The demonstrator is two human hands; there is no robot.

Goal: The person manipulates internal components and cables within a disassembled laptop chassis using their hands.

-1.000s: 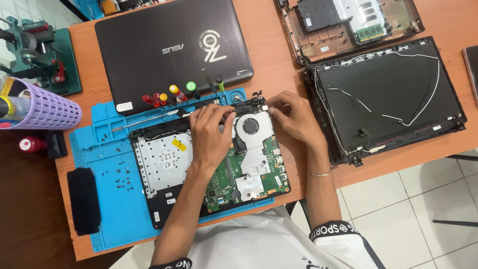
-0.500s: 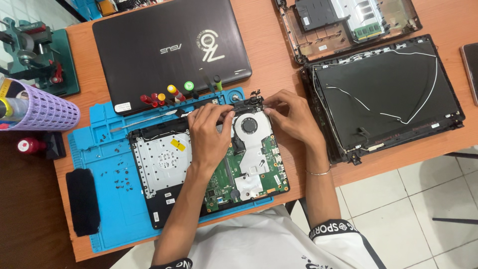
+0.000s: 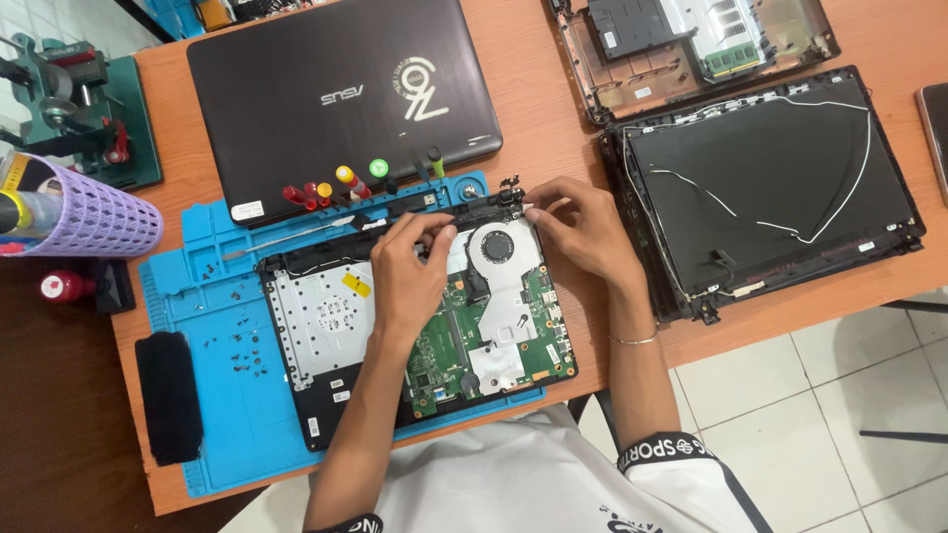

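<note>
Little has shifted since a moment ago: both hands stay at the top edge of the opened black laptop base (image 3: 326, 326), whose green circuit board and silver fan lie bare on the blue silicone work mat (image 3: 212, 395). Left hand (image 3: 410, 271) presses curled fingers beside the fan; right hand (image 3: 578, 229) pinches a small part at the hinge corner. A slip could strain that corner or scatter the tiny loose screws (image 3: 237, 345) across the orange surface (image 3: 553, 109).

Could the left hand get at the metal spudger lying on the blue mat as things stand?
Probably yes. The left hand rests on the opened laptop base, holding nothing visible, and the spudger lies just beyond it on the blue mat with nothing over it.
</note>
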